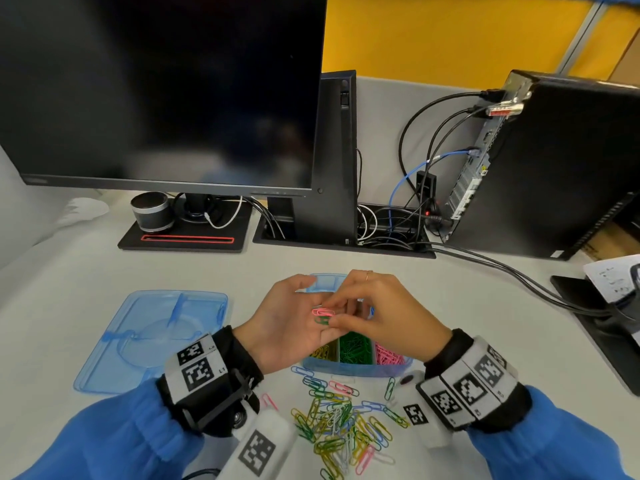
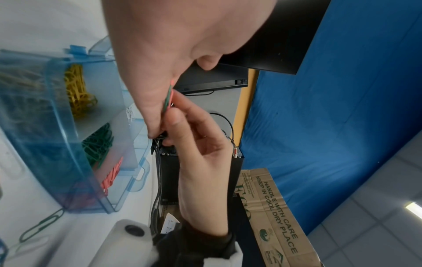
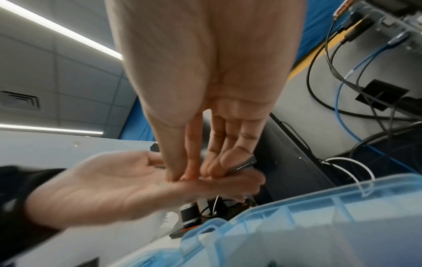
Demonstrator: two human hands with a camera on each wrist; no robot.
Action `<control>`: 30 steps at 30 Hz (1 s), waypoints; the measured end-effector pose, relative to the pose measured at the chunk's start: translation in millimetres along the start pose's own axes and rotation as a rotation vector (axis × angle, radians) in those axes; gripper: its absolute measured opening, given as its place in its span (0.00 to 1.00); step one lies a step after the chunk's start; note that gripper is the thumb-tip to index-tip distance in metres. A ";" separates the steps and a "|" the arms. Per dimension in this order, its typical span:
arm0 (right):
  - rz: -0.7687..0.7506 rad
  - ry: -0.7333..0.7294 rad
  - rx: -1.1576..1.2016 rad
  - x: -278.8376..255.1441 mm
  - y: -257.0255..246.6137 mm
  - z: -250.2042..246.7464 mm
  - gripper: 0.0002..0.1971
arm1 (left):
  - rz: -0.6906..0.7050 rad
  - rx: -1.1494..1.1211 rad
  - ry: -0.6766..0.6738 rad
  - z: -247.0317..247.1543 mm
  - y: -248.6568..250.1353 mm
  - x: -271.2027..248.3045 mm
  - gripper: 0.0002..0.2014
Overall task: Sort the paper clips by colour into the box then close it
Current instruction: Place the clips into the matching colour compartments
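Over the box (image 1: 356,370), near the counter's (image 1: 450,306) front edge, our flat left hand (image 1: 287,320) carries a pink clip (image 1: 323,311) and a green clip (image 1: 322,320); our right hand (image 1: 377,317) pinches them. Light, springy, slippery wire: we judge one loop end the best hold.

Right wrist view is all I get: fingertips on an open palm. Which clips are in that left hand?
Observer: Two clips, one pink and one green, lie on the left hand's fingers. The right hand pinches them.
Operator: Where would they go?
Observer: The box below the hands has yellow, green and pink sections side by side.
Operator: Much left to sort?
Observer: Yes, a mixed pile lies on the desk in front of the box.
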State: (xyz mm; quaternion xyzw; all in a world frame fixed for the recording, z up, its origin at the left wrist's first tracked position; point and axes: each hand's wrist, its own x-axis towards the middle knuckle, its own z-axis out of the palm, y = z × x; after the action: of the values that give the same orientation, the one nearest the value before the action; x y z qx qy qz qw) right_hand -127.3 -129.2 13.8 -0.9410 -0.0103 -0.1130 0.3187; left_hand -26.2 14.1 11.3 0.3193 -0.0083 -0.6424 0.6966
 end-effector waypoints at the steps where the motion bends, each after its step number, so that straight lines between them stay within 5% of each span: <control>1: 0.006 0.016 0.004 -3.2 0.9 1.0 0.08 | -0.011 0.023 -0.042 1.5 -0.8 -1.3 0.18; 12: 0.126 0.027 0.294 -31.7 5.4 5.1 0.03 | -0.016 0.224 -0.089 3.6 -16.7 0.5 0.32; 19: 0.179 0.039 0.395 -33.1 6.4 0.2 0.02 | -0.048 0.314 -0.106 6.4 -21.4 0.9 0.27; 24: 0.214 0.101 0.382 -35.4 7.6 -8.5 0.03 | -0.050 0.383 -0.070 5.1 -20.0 1.3 0.22; 30: 0.362 0.280 0.133 -45.6 32.1 -20.6 0.04 | 0.137 0.449 0.109 8.5 -16.2 6.2 0.22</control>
State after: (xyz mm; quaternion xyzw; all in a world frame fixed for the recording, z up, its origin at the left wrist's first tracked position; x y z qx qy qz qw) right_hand -173.1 -164.7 0.5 -0.8796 0.1956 -0.1827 0.3932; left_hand -43.1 5.3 8.2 0.4991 -0.1347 -0.5576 0.6495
